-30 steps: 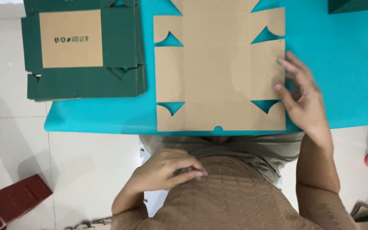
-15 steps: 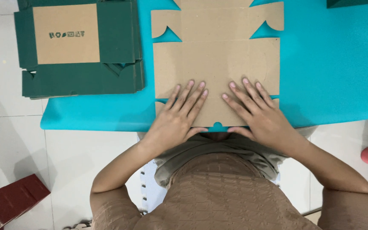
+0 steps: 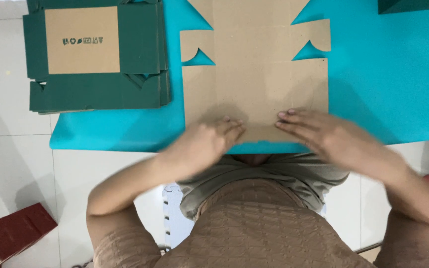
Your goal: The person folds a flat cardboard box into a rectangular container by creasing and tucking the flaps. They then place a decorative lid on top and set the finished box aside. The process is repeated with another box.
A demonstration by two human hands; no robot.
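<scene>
Both hands, left hand (image 3: 209, 140) and right hand (image 3: 323, 134), press flat with nothing gripped on the near edge of the die-cut cardboard blank (image 3: 255, 82) lying on the teal table (image 3: 383, 89), seemingly creasing its near flap.

single head-worn view, looking straight down from above, close over both hands, teal table (image 3: 383, 89) edge beyond them, floor nearer

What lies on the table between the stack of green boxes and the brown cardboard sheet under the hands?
Head view: only a bare strip of turquoise table separates the green stack from the cardboard sheet.
</scene>
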